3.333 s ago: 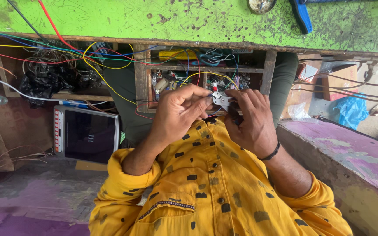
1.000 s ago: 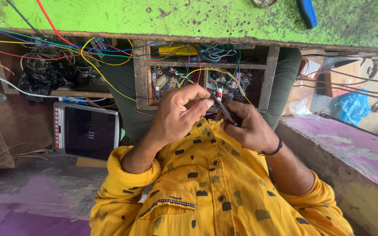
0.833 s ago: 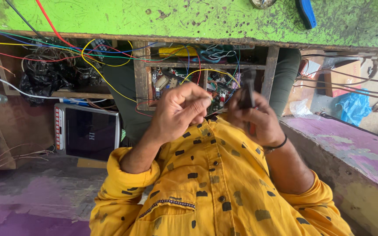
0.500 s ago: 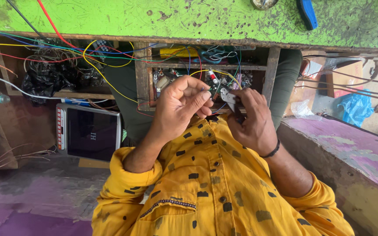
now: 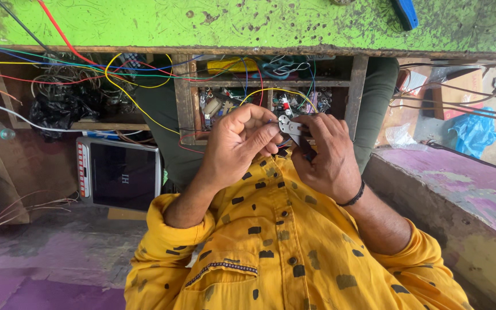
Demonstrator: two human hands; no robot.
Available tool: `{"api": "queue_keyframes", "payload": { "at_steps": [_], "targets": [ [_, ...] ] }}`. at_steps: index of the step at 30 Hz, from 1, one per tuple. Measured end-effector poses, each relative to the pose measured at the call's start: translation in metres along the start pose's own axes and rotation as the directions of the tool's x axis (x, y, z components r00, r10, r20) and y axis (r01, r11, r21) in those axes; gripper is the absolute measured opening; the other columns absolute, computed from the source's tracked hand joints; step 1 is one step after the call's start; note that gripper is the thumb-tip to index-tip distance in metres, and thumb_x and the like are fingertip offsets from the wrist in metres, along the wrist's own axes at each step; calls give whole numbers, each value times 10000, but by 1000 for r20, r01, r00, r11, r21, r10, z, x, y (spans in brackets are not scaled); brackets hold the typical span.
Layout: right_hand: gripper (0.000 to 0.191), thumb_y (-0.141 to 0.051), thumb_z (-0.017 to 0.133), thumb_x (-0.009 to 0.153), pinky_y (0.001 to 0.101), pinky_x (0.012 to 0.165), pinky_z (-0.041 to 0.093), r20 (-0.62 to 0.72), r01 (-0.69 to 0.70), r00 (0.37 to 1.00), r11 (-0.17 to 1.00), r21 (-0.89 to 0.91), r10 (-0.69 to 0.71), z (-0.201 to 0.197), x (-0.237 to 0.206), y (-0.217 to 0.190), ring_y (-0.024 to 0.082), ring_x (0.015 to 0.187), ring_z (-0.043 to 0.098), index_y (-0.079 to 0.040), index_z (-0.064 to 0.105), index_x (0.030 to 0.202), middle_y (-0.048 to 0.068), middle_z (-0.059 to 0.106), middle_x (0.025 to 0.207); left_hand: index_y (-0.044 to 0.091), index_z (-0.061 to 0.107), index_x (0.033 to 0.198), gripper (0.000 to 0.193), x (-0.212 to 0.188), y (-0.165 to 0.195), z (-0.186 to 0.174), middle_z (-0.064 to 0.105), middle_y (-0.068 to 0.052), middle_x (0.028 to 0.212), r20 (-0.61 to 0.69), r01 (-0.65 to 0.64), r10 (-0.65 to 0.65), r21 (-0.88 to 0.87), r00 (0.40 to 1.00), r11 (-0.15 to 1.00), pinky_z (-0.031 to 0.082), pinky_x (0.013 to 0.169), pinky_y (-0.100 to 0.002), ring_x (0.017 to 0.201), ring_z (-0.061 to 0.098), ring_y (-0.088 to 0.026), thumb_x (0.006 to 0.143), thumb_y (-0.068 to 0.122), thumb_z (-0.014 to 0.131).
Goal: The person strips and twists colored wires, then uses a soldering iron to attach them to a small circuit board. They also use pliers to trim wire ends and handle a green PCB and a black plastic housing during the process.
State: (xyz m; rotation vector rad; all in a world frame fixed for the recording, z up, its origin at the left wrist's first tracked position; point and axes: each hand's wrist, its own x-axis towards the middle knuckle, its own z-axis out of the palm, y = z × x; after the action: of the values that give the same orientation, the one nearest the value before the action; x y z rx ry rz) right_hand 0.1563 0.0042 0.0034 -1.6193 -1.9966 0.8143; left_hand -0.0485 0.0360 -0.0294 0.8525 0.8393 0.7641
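Observation:
My left hand [image 5: 237,143] and my right hand [image 5: 324,156] are raised together in front of my chest, over my yellow spotted shirt [image 5: 282,247]. Between their fingertips sits a small silver metal part [image 5: 287,126] with round holes. My right hand grips it from the right and below. The thumb and fingers of my left hand pinch its left edge, where thin wires run off. A black band [image 5: 353,198] circles my right wrist.
Ahead stands a green-topped workbench [image 5: 248,23] with a blue tool [image 5: 404,12] on it. Under it, wooden compartments [image 5: 186,97] hold small components, and coloured wires [image 5: 116,72] hang tangled. A white device with a dark screen [image 5: 119,175] leans at the left. A purple ledge [image 5: 466,195] lies at the right.
My right hand has turned what it holds: a dark, thin shape stood up a second ago, and now the silver holed face shows. Both hands stay close together.

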Motion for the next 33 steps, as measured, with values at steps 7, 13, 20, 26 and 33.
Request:
{"api": "queue_keyframes", "payload": {
  "at_steps": [7,13,20,26,33],
  "targets": [
    [441,-28,690,760,443,725,511,51,-53,998,993,108,48,-2,-3,0,372,818,626,23,609,1190,176,621,914,-16,617,1121,149,1,-2,2,730,-64,910,-7,15,-15,6,1000,1000,589,702,-224,777,696,-77,1055,114,645],
    [393,10,673,792,391,599,518,77,-114,992,978,174,101,-3,-3,-2,320,673,653,8,619,1181,169,623,836,-18,617,1115,156,0,-2,1,735,-62,909,-12,28,-27,23,1000,999,592,697,-218,770,694,-66,1049,121,644],
    [364,26,650,794,393,565,492,104,-154,985,969,192,137,0,-7,2,315,611,624,1,624,1156,164,595,762,-12,619,1088,153,0,-1,1,737,-51,870,-21,50,-49,21,999,999,548,623,-197,705,665,-46,1032,125,658],
    [186,7,680,853,373,564,434,314,-362,926,722,589,208,13,-22,27,267,587,531,46,614,1023,149,570,717,6,630,1092,120,-4,-1,0,652,-3,775,-31,-12,15,92,999,996,451,573,-180,648,552,-22,1056,118,652],
    [300,-31,596,884,343,793,526,197,-296,955,641,708,224,14,-22,35,195,838,628,28,561,1177,94,627,909,7,604,1103,143,-1,-4,0,678,-21,828,-37,22,-26,-103,999,994,486,604,-188,673,591,-37,1063,134,656]
  ]
}}
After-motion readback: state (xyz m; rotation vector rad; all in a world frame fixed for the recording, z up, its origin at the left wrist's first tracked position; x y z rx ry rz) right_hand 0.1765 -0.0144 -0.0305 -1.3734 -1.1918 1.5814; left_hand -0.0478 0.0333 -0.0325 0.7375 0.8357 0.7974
